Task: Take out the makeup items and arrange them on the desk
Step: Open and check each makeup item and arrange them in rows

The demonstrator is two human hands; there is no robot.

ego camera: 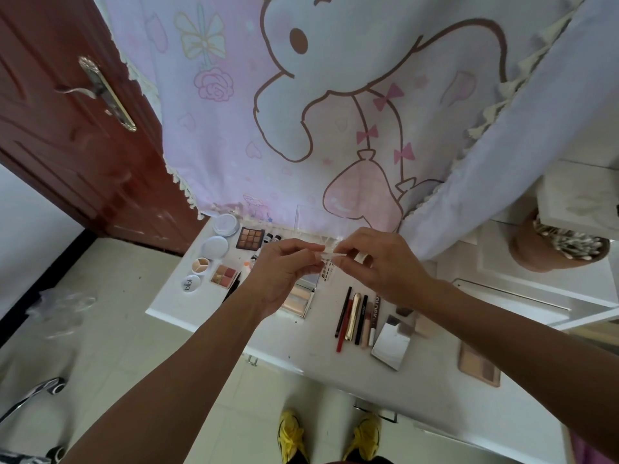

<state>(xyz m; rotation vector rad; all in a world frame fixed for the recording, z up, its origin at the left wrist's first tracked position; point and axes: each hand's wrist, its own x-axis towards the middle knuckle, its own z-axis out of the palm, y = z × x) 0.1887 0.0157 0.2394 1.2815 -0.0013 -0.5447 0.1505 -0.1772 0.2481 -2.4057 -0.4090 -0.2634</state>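
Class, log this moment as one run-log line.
left hand, right hand: pinch clear packet over desk | laid out: palette, pencils, mirror

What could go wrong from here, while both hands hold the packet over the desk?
The left hand and right hand only pinch the packet above the desk; if it slips, it may hit the palette below. The pencils lie loose in a row; setting the packet nearby could roll them. The mirror sits near the front edge, so a forearm might knock it off.

Small clear plastic packet [330, 262] within the grip: contents blurred; pale rectangular palette [298, 301] below it, partly hidden.
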